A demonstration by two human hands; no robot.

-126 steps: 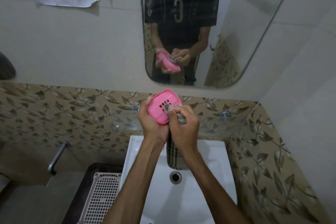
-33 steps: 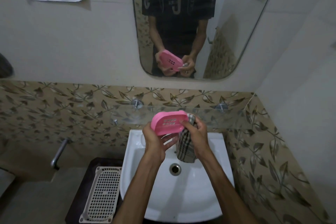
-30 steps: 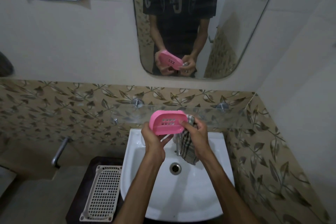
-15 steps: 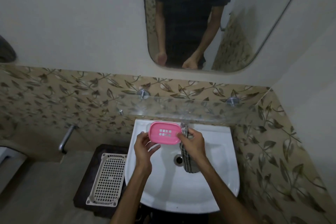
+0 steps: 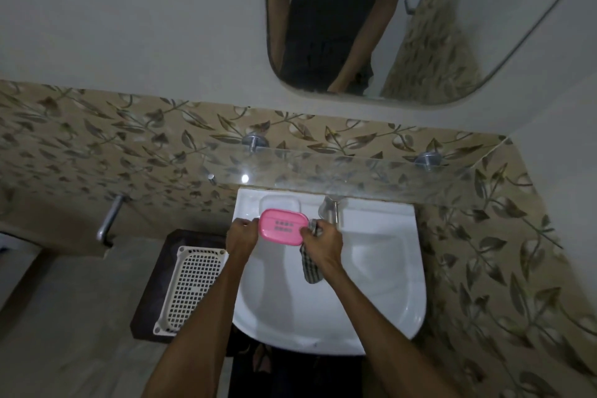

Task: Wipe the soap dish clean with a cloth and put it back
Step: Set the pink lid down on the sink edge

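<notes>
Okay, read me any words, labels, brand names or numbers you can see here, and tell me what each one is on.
None can be read.
Pink soap dish: only drain slots, no lettering.
Dark shirt reflected in the mirror: its print is out of view.

The soap dish is held level between the two hands, above the back left part of the washbasin, just in front of the basin's moulded soap recess. The left hand holds its left end, the right hand its right end. A cloth hangs from the right hand over the bowl. The tap stands right of the dish, under a glass shelf. A perforated tray lies left of the basin. A mirror hangs on the wall above the shelf.
</notes>
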